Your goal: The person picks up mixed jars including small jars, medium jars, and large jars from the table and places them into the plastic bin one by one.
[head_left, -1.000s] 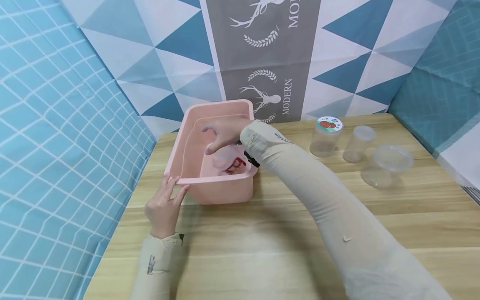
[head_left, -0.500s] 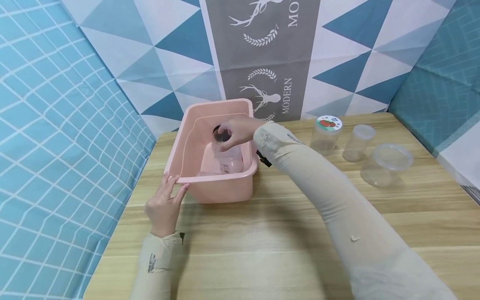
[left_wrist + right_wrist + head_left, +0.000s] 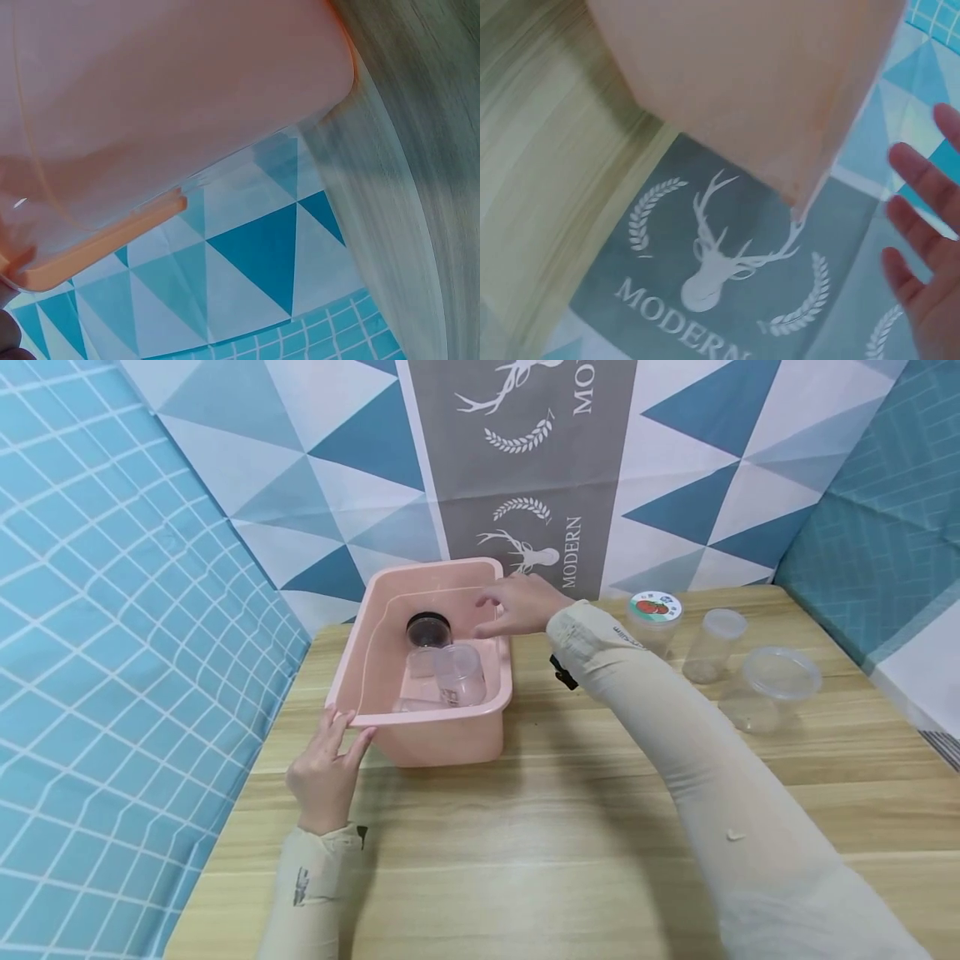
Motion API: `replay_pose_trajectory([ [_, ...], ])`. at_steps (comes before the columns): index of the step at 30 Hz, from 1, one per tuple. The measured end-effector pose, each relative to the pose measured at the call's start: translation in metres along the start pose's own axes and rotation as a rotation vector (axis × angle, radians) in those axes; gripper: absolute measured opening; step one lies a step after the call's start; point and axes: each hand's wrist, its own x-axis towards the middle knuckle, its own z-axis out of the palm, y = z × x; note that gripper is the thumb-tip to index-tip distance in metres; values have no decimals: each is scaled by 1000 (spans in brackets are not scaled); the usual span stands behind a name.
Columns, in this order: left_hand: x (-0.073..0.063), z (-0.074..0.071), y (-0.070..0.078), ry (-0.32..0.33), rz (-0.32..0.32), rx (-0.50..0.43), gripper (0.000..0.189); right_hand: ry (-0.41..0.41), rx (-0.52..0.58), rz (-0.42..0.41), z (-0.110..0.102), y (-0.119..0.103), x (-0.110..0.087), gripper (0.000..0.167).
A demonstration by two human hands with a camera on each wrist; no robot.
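Note:
A pink plastic basin [image 3: 420, 739] stands toward the back of the wooden table. My left hand [image 3: 327, 772] holds its near left corner, fingers over the rim and thumb against the front wall. In the left wrist view, only fingertips [image 3: 10, 334] show at the basin's corner. Inside the basin lie a round black-rimmed jar [image 3: 429, 631], a clear plastic jar [image 3: 459, 675] and other clear containers, partly hidden by the near wall. My right hand [image 3: 521, 604] hovers over the right rim, holding nothing. Its fingers [image 3: 922, 176] are spread in the right wrist view.
To the right on the table [image 3: 480, 860] stand a jar with a tomato-printed lid [image 3: 656, 610], a narrow clear jar [image 3: 712, 647] and a wide clear tub [image 3: 772, 689]. Patterned cloth [image 3: 360, 443] rises behind, and blue-tiled cloth [image 3: 112, 652] borders the left.
My right hand has moved from inside the basin to its right rim, off the black-rimmed jar. The red-marked clear item seen a second ago no longer shows. My left hand has stayed put.

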Motion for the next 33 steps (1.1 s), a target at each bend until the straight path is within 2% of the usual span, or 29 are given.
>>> replay_pose_trajectory([
  [5,-3,0,0,-6,-17,-9,55,163,41,11,9,25,-15,52],
  [10,-1,-2,-1,1,-20,-12,55,234,120,109,15,52,-38,51],
  [14,-1,-2,-2,-7,-17,-11,53,264,178,166,11,66,-56,48],
  [22,-1,-1,-3,9,-7,-8,53,309,228,269,4,93,-87,44],
  [27,0,1,-2,20,14,-7,53,334,222,291,3,108,-110,44],
  [33,1,2,-2,21,9,-5,53,369,230,322,4,122,-138,44],
])
